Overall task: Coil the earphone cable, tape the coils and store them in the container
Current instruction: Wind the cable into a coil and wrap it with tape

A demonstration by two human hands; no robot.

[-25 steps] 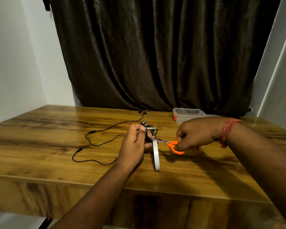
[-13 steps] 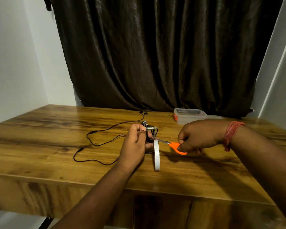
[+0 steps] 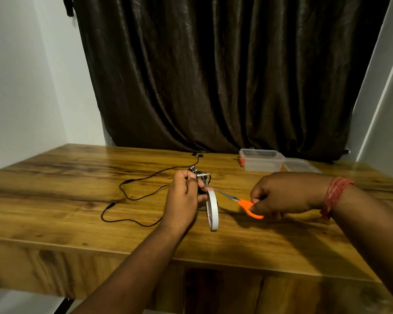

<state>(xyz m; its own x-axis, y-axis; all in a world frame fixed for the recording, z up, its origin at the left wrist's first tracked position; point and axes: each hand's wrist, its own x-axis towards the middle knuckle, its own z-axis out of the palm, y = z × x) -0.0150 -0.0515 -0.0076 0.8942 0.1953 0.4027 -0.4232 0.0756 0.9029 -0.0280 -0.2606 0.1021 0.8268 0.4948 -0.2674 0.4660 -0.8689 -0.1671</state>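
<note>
1. A dark curtain (image 3: 225,75) fills the upper centre of the frame, with pale wall either side.
2. The wooden table (image 3: 55,200) spans the lower half, its front edge running across the bottom third.
3. Two forearms rise from the bottom edge, the right one from the lower right corner with a red thread band (image 3: 332,196) at the wrist.
4. The right hand (image 3: 284,193), right of centre, has its fingers curled through the orange handles of the scissors (image 3: 243,201); the thin blades point left toward the tape, and how far apart they stand cannot be told.
5. The left hand (image 3: 184,198), at centre, has fingers curled around a small bundle of coiled cable with a shiny strip of tape at its top; the hand covers most of the bundle.
6. A clear plastic container (image 3: 262,160) stands open in the centre right, near the curtain, behind the right hand; its lid (image 3: 301,166) lies flat just to its right.
7. The white tape roll (image 3: 211,209) stands on edge at centre, just right of the left hand and between the two hands.
8. The black earphone cable (image 3: 132,196) trails loose across the table left of centre, looping from the left hand outward, with the earbuds (image 3: 197,155) lying upward near the curtain.
</note>
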